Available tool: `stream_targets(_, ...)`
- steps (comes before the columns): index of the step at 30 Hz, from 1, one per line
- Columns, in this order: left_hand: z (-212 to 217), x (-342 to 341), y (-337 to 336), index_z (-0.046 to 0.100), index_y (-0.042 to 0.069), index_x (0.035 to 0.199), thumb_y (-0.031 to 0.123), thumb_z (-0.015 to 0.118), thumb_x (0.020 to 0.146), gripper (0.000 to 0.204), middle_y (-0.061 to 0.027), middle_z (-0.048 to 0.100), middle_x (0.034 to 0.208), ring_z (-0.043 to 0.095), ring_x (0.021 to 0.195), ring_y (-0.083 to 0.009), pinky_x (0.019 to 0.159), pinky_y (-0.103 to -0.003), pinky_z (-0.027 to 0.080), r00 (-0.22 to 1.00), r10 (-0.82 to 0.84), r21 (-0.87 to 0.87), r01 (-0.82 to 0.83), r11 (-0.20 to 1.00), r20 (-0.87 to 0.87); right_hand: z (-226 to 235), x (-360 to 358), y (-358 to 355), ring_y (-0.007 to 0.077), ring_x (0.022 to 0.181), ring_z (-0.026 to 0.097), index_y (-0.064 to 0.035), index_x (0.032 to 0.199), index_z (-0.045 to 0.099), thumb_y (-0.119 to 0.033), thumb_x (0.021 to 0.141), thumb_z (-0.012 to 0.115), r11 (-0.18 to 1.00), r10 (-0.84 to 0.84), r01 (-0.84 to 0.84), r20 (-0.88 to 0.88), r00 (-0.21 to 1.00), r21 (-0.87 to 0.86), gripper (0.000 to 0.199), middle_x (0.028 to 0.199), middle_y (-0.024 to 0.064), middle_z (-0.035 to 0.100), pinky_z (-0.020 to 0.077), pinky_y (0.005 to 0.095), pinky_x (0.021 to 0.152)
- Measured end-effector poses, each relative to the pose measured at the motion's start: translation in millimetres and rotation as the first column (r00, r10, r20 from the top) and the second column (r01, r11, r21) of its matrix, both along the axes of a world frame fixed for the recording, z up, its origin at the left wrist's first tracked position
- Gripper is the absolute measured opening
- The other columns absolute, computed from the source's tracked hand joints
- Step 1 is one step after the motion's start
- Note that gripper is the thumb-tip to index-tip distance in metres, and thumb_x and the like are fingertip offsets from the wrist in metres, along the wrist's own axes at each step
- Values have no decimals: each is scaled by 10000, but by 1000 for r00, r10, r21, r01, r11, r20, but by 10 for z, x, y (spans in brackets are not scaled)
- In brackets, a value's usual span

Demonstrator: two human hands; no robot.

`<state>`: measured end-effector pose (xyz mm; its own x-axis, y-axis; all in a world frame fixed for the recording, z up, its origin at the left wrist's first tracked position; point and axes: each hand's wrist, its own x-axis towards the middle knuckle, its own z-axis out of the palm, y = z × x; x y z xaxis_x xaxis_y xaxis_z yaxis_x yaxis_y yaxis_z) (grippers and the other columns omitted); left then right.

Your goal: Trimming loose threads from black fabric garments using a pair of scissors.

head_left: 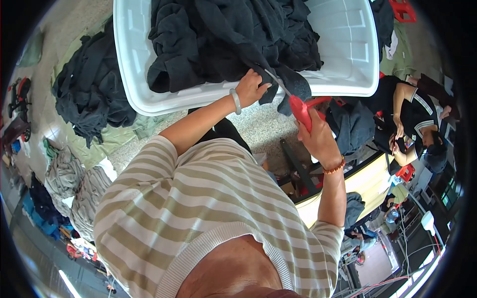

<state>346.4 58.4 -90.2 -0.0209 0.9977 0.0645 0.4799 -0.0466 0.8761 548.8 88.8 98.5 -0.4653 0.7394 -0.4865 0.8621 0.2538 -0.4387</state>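
My right hand (319, 140) is closed round the red handles of a pair of scissors (299, 110). Their metal blades point up and to the left, parted, beside a strip of black cloth (293, 82). My left hand (252, 88) pinches an edge of the black cloth, left of the blade tips. The cloth hangs over the near rim of a large white plastic tub (348, 89). Inside the tub lies a heap of black garments or fabric pieces (223, 39). Whether the blades touch the cloth is hard to tell.
A pile of black cloth (92, 79) lies on a green sheet to the left, with grey cloth (69, 174) nearer. More dark cloth (352, 121) sits right of my right hand, by a pale yellow-topped table (370, 181). Another person (417, 111) works at the right.
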Motion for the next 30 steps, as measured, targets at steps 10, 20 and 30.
stream_targets(10,363,27,-105,692,53,999,96,689,696,306,-166,447,1358,235,1367,-385,1133,-589,57,881,-284,99,344,934,-379,1,-74,-83,409,710,638,3,989,500,-197,904,579,998,12,-18,85,996,65,231,717,231,630,490,467,589)
stream_targets(20,429,140,-284,726,60,916,103,618,658,283,-201,458,1349,281,1358,-368,1144,-564,87,803,-403,128,499,857,-439,-592,-414,379,400,683,639,35,908,538,-415,804,706,955,-131,137,-38,991,265,491,717,242,618,503,440,622)
stream_targets(30,567,-53,-523,659,48,836,192,724,757,177,-122,571,894,539,962,-311,860,-419,439,868,-446,111,432,895,221,-985,-500,288,125,482,519,4,771,583,-175,778,746,832,-449,359,-134,884,-422,242,592,61,554,406,303,438)
